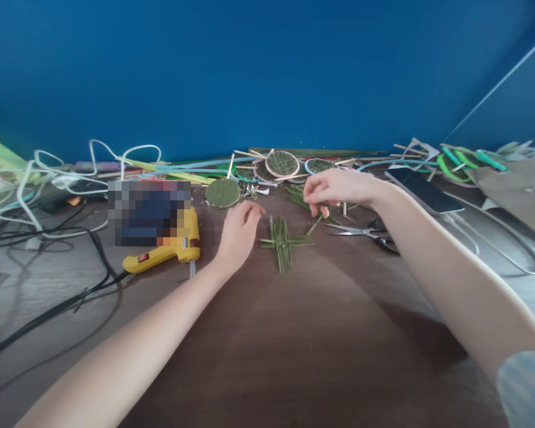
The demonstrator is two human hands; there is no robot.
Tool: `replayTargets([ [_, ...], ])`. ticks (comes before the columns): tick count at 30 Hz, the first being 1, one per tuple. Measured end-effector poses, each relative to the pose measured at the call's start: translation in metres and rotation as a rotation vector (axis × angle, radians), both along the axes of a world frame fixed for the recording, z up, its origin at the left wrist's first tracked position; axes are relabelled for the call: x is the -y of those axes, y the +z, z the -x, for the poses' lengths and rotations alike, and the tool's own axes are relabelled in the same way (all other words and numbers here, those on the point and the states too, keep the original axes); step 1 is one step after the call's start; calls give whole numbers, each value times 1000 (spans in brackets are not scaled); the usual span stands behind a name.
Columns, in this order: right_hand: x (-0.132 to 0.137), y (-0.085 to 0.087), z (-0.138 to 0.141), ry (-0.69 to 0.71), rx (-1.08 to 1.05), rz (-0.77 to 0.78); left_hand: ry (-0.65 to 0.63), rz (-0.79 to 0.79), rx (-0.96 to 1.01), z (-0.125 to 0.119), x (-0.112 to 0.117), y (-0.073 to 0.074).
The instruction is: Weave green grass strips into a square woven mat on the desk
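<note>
A small cross-shaped weave of green leaf strips [282, 242] lies flat on the brown table. Just left of it, my left hand [243, 229] rests with loosely bent fingers, and nothing shows in it. My right hand [332, 189] hovers over a pile of loose green leaf strips [299, 195], its fingers slightly apart and curved downward. No strip can be seen between those fingers. Scissors with black handles [361, 232] lie partly spread under my right forearm.
A yellow glue gun [182, 246] with a black cord lies left, beside a pixelated patch. Round woven fans [223, 192] with stick handles and pale sticks line the blue wall [267, 77]. A phone [423, 189] with a white cable and brown paper [512, 193] lie right.
</note>
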State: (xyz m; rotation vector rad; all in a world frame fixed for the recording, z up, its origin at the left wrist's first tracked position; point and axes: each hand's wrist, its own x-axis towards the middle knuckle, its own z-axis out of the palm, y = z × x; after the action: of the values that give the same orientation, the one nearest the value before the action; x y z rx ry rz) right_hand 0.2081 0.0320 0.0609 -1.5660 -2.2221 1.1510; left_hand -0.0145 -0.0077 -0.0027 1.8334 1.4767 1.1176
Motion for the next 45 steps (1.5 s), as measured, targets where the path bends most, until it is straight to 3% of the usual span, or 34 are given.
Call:
replayTargets([
  [3,0,-4,-2,30,56,164,-9,-12,-4,0,0,-1],
  [5,-2,-8,-5,13,70,180,-13,-15,-2,0,0,-1],
  [14,-6,-9,-2,-203,-20,-106,13,-4,-21,0,2,2],
  [16,-3,-7,1,-173,-52,-131,16,-12,-17,-1,2,2],
  [21,10,-3,18,87,-32,-93,32,-35,-4,-1,1,1],
  [26,17,-5,30,181,-65,-84,4,-2,72,-1,0,-2],
  [36,17,-7,30,213,-118,-110,-47,61,-70,-3,3,6],
  [45,11,-10,27,162,-28,-65,-23,-5,-198,-4,4,5],
])
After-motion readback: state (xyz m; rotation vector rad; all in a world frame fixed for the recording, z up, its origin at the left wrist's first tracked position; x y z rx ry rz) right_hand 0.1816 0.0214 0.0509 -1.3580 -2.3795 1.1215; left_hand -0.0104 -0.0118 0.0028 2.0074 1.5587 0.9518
